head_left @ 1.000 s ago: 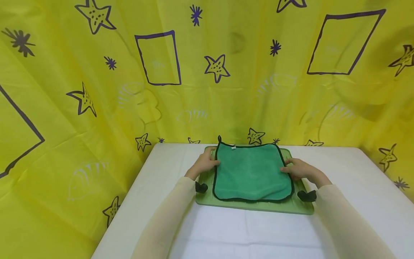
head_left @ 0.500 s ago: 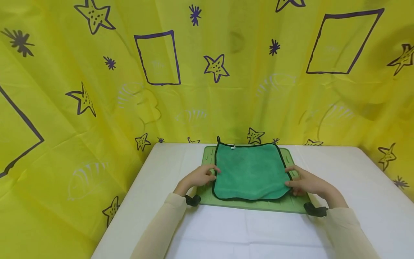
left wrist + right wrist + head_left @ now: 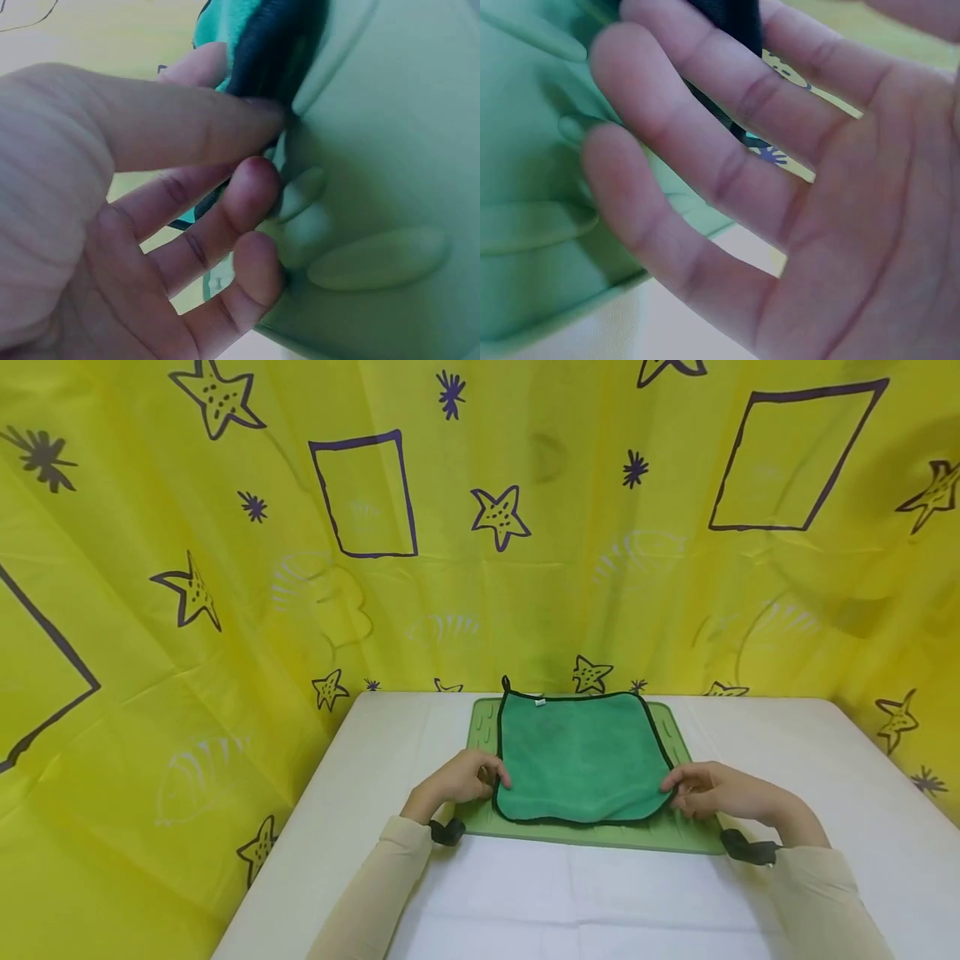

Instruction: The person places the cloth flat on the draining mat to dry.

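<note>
A green cleaning cloth (image 3: 581, 752) with black trim, a hanging loop and a small white tag lies spread on a light green ridged mat (image 3: 600, 837). My left hand (image 3: 459, 778) pinches its left edge near the front; in the left wrist view the thumb is on the near side of the black trim (image 3: 259, 52) and the index finger beyond it. At the front right corner my right hand (image 3: 723, 792) pinches the edge between index finger and thumb, though the right wrist view leaves the thumb tip out of frame. Other fingers (image 3: 649, 97) stay loosely bent beside the mat.
The mat rests on a white-covered table (image 3: 517, 910), near its back edge. Behind and to the left hangs a yellow curtain (image 3: 540, 602) printed with stars and frames. A black strap (image 3: 447, 832) goes round each wrist.
Both hands have slid along the cloth's side edges toward the front, and the right hand also slightly outward. The cloth and mat have stayed nearly in place.
</note>
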### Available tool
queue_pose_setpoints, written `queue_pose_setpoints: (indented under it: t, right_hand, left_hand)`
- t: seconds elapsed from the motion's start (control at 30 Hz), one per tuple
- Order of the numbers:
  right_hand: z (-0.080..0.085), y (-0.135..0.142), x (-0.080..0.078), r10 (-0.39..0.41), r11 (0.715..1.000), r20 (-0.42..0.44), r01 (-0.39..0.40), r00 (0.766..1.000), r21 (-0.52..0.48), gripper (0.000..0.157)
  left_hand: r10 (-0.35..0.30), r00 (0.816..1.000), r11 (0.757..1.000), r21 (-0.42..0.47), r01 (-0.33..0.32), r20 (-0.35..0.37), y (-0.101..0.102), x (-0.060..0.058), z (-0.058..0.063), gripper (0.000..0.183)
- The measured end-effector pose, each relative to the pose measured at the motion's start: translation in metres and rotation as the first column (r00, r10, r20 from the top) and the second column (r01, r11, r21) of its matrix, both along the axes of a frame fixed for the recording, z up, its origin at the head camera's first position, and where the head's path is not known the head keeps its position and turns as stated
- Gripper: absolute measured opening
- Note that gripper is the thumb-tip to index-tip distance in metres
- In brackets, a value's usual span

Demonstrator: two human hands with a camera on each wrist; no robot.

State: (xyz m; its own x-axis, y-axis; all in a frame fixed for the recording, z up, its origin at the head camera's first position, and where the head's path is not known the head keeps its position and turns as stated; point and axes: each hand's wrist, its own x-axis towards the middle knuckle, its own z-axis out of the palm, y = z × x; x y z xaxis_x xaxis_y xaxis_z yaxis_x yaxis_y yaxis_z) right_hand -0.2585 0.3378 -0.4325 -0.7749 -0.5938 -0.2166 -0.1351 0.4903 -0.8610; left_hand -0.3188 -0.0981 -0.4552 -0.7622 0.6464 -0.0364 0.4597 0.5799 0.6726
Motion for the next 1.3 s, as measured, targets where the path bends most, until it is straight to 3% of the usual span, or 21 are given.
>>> queue_pose_setpoints:
  t: [0.27, 0.6, 0.7, 0.97, 1.1, 1.3]
  right_hand:
    - [-0.006, 0.002, -0.004, -0.013, 1.000, -0.078, 0.013, 0.997, -0.004, 0.018]
    - [-0.006, 0.015, -0.003, -0.075, 0.996, -0.060, 0.078, 0.995, 0.043, 0.021]
    - [-0.005, 0.017, -0.002, -0.062, 0.997, -0.052, 0.065, 0.997, 0.047, 0.021]
    - [-0.005, 0.019, -0.003, -0.029, 0.999, 0.009, 0.029, 1.000, 0.020, 0.024]
    - [-0.008, 0.020, -0.005, -0.025, 0.999, 0.027, 0.024, 0.999, 0.028, 0.023]
    - [-0.010, 0.019, -0.004, -0.021, 0.999, 0.015, 0.020, 1.000, 0.038, 0.020]
  left_hand:
    - [0.000, 1.000, 1.000, -0.007, 0.000, -0.002, -0.003, -0.002, -0.001, 0.021]
    - [0.024, 0.997, 0.999, 0.045, -0.027, 0.073, -0.014, -0.006, 0.003, 0.013]
    - [0.023, 0.995, 0.999, 0.040, -0.026, 0.093, -0.014, -0.006, 0.004, 0.012]
    - [0.020, 0.998, 0.999, -0.039, -0.018, 0.052, -0.014, -0.004, 0.004, 0.008]
    - [-0.005, 0.999, 0.998, -0.059, 0.008, 0.053, -0.010, -0.001, 0.004, 0.006]
    - [-0.082, 0.994, 0.996, -0.009, 0.083, 0.077, -0.001, 0.004, 0.006, 0.023]
